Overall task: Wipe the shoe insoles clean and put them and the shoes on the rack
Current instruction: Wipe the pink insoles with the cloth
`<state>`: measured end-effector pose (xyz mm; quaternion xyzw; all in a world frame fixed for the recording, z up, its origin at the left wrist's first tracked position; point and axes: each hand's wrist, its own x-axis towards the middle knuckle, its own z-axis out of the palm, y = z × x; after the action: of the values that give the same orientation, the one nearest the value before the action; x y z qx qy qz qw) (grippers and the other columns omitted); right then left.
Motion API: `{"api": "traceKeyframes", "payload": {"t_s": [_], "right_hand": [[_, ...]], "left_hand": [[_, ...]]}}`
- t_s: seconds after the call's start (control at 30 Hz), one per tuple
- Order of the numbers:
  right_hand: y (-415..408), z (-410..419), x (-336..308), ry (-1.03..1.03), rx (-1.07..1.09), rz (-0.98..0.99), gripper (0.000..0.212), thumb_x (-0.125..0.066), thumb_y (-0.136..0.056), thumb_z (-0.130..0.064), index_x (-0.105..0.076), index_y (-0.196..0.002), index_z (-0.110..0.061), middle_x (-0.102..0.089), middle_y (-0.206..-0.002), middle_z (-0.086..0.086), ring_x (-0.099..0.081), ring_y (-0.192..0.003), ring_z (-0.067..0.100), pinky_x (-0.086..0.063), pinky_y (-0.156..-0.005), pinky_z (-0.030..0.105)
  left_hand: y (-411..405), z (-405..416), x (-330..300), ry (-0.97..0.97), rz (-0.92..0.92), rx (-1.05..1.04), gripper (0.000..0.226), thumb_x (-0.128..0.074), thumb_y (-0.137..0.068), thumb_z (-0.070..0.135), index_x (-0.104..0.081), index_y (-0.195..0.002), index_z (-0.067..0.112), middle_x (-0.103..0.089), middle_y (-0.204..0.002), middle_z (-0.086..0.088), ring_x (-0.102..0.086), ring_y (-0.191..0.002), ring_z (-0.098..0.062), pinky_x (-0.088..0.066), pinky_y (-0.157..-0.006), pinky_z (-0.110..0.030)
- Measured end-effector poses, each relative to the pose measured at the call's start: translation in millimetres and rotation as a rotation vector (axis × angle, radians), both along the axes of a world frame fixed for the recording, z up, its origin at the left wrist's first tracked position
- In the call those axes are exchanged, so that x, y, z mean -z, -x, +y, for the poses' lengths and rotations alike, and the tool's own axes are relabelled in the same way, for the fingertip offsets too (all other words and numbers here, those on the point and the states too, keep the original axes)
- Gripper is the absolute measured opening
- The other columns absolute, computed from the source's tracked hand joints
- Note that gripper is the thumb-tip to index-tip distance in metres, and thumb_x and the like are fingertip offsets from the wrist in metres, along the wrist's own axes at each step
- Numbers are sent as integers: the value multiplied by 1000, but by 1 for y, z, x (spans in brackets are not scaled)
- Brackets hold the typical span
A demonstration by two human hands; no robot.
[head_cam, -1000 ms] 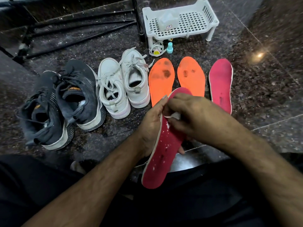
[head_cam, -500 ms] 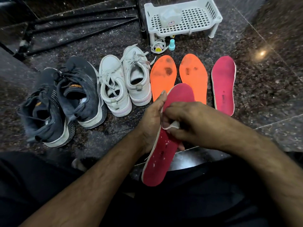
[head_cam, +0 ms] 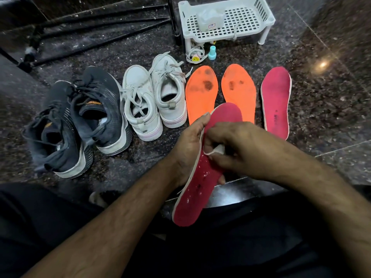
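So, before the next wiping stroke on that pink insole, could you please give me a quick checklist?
1. Left hand grips the held pink insole: ok.
2. Right hand pinches the white wipe against it: ok.
3. Insole clean: not ok, white specks remain near the heel.
4. Orange insoles wiped: not ok, dark stains show.
5. White rack has free space: ok, though a white container sits on it.
6. Wipe still damp: cannot tell.

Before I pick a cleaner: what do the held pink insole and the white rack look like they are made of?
The pink insole: probably foam with a matte, fabric-like top, since it curves in the left hand and shows a pale edge and white specks. The white rack: moulded plastic, going by its glossy perforated grid and one-piece legs. The right hand pinches a white wipe, likely cloth or tissue.
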<state>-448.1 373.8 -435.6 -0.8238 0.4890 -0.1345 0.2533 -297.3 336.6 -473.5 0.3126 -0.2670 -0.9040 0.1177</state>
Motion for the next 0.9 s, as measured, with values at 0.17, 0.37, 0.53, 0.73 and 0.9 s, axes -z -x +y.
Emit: {"api": "traceKeyframes", "payload": {"t_s": [0.17,0.37,0.53,0.73,0.9], "right_hand": [[33,-17,-6,253,361,-37,12,-68,-84,-11,-66,-93,-18,-58,-87,-5,-55,-77,8,-42,-70,25],[20,-9,-11,207,306,-135,11,-70,-86,-13,-67,-95,-19,-61,-87,-6,-52,-75,4,-36,-68,11],[32,-18,-2,266,462,55,13,-69,-84,-14,-67,-94,-22,-55,-87,-6,-59,-79,16,-44,-70,30],[18,-6,-13,77,298,-124,10,-73,-84,-15,-70,-91,-21,-63,-86,-12,-56,-72,-5,-35,-65,6],[31,-18,-2,272,494,117,14,-69,-80,-11,-71,-91,-20,-57,-85,-1,-61,-76,22,-46,-68,32]], "left_hand": [[4,3,1,43,124,69,61,-37,-94,62,-63,-119,13,-67,-103,-20,-66,-70,-33,-56,-52,-42],[2,-1,2,15,120,49,65,-25,-100,64,-61,-119,13,-69,-90,-20,-67,-68,-34,-56,-51,-42],[2,1,4,52,160,63,64,-29,-98,63,-67,-116,14,-66,-106,-19,-66,-70,-32,-56,-52,-41],[3,0,4,28,147,67,66,-33,-94,67,-62,-118,13,-68,-89,-21,-68,-69,-34,-56,-52,-42],[2,0,4,56,113,48,73,-23,-98,66,-62,-121,8,-67,-104,-22,-69,-69,-33,-56,-50,-41]]}}
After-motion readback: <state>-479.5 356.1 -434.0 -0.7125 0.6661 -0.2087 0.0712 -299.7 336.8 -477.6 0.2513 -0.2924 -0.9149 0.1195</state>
